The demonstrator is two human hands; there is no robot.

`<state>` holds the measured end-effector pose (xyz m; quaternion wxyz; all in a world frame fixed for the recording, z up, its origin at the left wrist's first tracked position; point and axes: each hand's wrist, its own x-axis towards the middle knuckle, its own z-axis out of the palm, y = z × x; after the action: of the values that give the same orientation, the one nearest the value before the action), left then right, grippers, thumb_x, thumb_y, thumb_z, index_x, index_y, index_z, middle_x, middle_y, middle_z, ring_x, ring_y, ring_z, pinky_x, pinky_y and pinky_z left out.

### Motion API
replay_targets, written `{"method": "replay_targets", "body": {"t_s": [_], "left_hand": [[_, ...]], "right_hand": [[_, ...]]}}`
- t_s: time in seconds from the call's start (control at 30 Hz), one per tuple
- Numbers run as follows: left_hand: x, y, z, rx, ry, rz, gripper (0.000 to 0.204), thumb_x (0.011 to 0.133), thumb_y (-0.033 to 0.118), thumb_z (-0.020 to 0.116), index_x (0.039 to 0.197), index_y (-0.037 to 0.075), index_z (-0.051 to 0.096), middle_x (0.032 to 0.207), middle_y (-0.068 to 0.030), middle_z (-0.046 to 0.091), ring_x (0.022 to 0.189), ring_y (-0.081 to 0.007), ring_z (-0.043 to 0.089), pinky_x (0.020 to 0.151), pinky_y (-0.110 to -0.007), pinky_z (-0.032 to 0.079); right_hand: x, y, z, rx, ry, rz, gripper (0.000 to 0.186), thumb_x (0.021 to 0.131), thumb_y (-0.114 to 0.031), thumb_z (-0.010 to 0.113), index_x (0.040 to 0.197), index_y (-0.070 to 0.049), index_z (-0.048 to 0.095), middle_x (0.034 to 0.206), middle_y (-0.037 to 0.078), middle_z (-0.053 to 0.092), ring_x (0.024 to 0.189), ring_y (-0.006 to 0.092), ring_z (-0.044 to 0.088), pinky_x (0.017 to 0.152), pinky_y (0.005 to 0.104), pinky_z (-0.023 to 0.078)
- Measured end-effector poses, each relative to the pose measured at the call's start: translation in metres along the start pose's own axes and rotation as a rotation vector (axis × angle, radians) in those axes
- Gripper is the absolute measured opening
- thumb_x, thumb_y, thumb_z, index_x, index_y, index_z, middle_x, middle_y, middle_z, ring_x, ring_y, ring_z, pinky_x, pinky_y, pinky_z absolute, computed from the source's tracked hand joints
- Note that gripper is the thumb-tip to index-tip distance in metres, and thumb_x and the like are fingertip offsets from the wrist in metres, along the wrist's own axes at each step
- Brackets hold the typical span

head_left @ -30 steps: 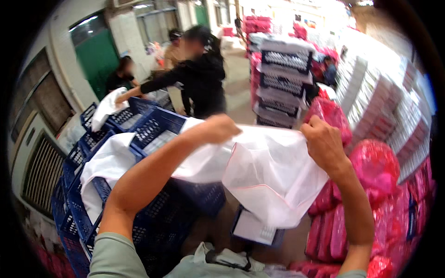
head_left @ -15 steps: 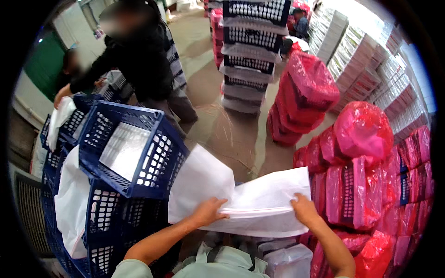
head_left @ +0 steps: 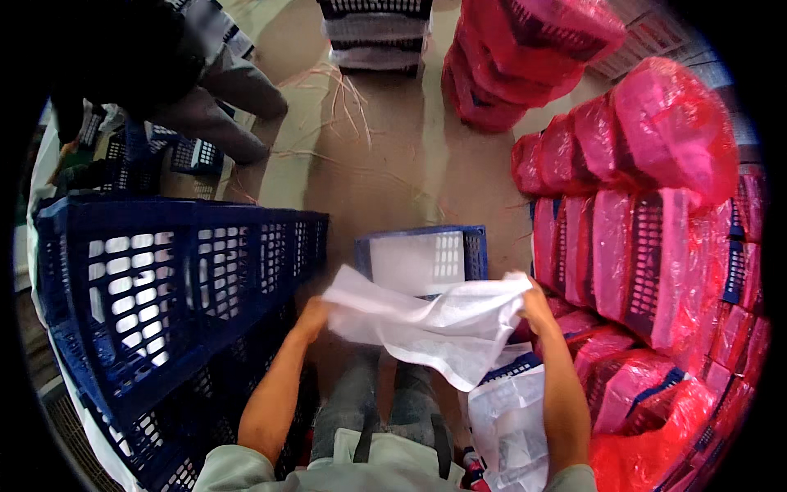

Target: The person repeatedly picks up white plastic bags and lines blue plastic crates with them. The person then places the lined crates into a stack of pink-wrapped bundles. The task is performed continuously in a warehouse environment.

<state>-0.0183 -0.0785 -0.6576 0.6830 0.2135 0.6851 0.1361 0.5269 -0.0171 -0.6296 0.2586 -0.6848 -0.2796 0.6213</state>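
Observation:
My left hand [head_left: 311, 318] and my right hand [head_left: 534, 307] are closed on opposite ends of a white cloth-like bag [head_left: 434, 321], which hangs crumpled between them. Whether it has an opening on this side, I cannot tell. Just beyond it a blue plastic crate [head_left: 478, 250] stands on the floor, with a flat white piece [head_left: 403, 258] inside. The bag covers the crate's near edge. Beside my right forearm is another blue crate partly wrapped in white covering [head_left: 507, 418].
Blue slotted crates [head_left: 193, 262] are stacked along my left. On my right, crates wrapped in pink-red plastic [head_left: 611, 254] form stacks. Ahead stand a white-wrapped crate stack [head_left: 375, 45] and a pink-wrapped one [head_left: 508, 61]. Loose straps [head_left: 348, 98] lie on the floor. A person's legs [head_left: 221, 102] are at upper left.
My view has tilted downward, showing the floor crate ahead. The bag has gone from spread fairly flat to bunched and drooping, and my left hand has moved left to its end.

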Motion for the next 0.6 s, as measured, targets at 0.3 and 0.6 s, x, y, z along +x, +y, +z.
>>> {"method": "replay_targets", "body": {"t_s": [0.3,0.6], "left_hand": [[0.094,-0.028,0.106,-0.546,0.222,0.366,0.037,0.098,0.018,0.047,0.127,-0.001,0.06,0.126,-0.0144,0.064,0.116,-0.0277,0.061,0.101,-0.042,0.048],[0.276,-0.142,0.201,0.178,0.131,-0.031,0.047,0.094,0.03,0.06,0.126,-0.006,0.06,0.127,-0.0234,0.063,0.117,-0.0325,0.06,0.101,-0.042,0.044]], "right_hand": [[0.056,-0.002,0.14,0.209,-0.02,-0.531,0.045,0.099,-0.028,0.057,0.133,0.001,0.057,0.127,0.012,0.063,0.119,0.0199,0.058,0.105,0.0336,0.042],[0.215,0.241,0.15,-0.901,-0.118,0.155,0.047,0.093,-0.039,0.054,0.12,-0.002,0.064,0.111,0.031,0.065,0.113,0.0472,0.06,0.096,0.0512,0.048]]}}
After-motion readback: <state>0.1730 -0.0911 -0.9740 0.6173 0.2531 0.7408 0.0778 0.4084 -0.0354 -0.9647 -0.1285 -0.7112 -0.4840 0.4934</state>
